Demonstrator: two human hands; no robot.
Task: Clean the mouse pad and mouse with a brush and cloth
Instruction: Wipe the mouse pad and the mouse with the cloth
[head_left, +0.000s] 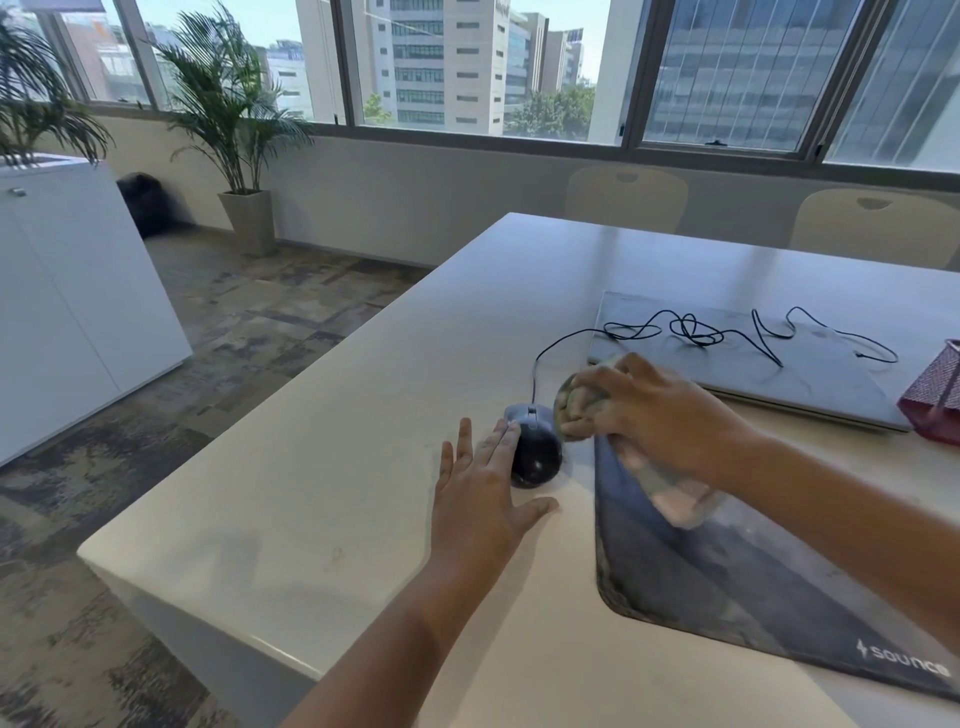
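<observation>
Head view is showing the person working at a pale tabletop (332, 499). The left hand (483, 499) is lying flat with fingers straight and spread, released, its fingertips touching the 9 o'clock side of the dark mouse (535, 449), probably to be steadying it so it does not slide while being wiped. The right hand (654, 421) is clutching a bunched greenish cloth (576, 402), fingers curled round it, and is pressing it against the mouse's 3 o'clock side; the bunching is likely giving a firm wiping pad. The mouse is sitting on the bare tabletop just off the 9 o'clock edge of the mouse pad (727, 582), seemingly moved off so each can be cleaned separately. Its cable (691, 330) is trailing toward 1 o'clock, looping over a closed laptop (810, 384). No brush is appearing in view. The wiping of the mouse is seemingly just getting under way.
</observation>
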